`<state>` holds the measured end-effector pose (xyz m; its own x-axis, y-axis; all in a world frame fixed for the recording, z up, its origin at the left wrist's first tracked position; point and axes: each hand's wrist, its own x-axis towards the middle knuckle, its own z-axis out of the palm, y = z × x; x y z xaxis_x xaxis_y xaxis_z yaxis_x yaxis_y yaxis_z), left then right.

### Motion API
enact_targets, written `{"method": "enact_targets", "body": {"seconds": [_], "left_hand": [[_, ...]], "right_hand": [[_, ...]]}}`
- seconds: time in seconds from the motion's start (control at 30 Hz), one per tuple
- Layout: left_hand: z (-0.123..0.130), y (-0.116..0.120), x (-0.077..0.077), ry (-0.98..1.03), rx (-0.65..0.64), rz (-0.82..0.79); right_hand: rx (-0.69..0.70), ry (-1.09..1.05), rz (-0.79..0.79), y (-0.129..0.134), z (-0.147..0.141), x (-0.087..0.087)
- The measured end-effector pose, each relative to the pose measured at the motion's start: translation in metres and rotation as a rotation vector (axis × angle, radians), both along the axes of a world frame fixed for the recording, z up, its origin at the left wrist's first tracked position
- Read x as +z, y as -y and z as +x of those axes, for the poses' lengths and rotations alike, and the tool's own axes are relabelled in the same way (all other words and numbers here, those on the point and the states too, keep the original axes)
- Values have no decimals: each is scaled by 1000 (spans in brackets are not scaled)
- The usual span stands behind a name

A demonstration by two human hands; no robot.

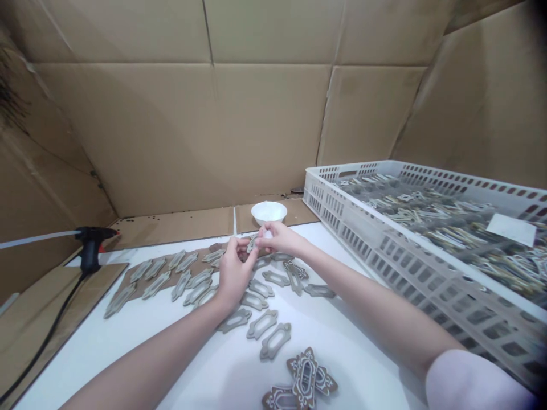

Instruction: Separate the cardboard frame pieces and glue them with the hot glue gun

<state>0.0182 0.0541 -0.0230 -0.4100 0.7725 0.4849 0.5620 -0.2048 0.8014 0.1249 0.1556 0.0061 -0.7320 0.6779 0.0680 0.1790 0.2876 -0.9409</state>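
My left hand (233, 274) and my right hand (278, 238) meet at the middle of the table, their fingertips pinching a small grey frame-shaped plate (252, 244) from either side. Most of that plate is hidden by my fingers. Just beyond them stands a white bowl (269, 212). Several matching grey plates (262, 324) lie in loose rows on the white table (205, 364) around and below my hands, some on a brown cardboard sheet (128, 282). Nearer me, several ornate brown plates (305, 378) lie overlapping.
A white plastic crate (384, 228) heaped with metal plates fills the right side. A black hot glue gun (90, 247) with a white glue stick and black cord lies at the left. Cardboard sheets (171, 114) wall the back and sides.
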Motion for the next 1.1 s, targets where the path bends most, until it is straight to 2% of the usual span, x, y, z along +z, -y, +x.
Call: {"method": "enact_targets", "body": {"seconds": [0.3, 0.73, 1.1], "left_hand": [[4, 4, 4, -65, -21, 4], [4, 3, 3, -16, -54, 10], [2, 4, 1, -94, -44, 4]], "right_hand": [[-52, 2, 148, 7, 1, 6], [-44, 69, 260, 4, 4, 6], [-200, 139, 406, 6, 4, 9]]}}
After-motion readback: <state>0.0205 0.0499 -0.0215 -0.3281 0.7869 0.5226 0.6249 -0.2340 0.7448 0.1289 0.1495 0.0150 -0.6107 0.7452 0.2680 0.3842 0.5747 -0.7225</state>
